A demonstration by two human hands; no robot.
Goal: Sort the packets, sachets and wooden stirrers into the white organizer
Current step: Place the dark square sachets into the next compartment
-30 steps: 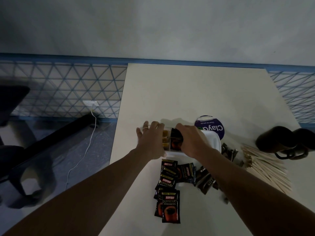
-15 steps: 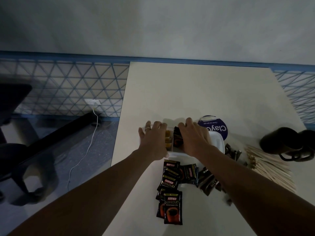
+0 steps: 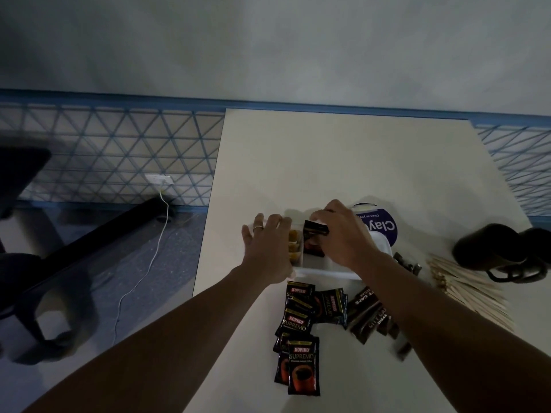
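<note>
Open tabletop (image 3: 343, 159) beyond organizer (image 3: 328, 272); packets (image 3: 301, 323) in front, stirrers (image 3: 468, 290), mugs (image 3: 489, 248) rightward.

Looking at a pale table (image 3: 343, 162) bearing a round purple-labelled tub (image 3: 384, 231) and, well apart to its right, two dark mugs (image 3: 489, 248) sitting side by side. Noticing a white cable (image 3: 143, 272) hanging from a wall socket (image 3: 159, 180), trailing over the floor (image 3: 179, 257) near a black chair (image 3: 44, 293).
</note>
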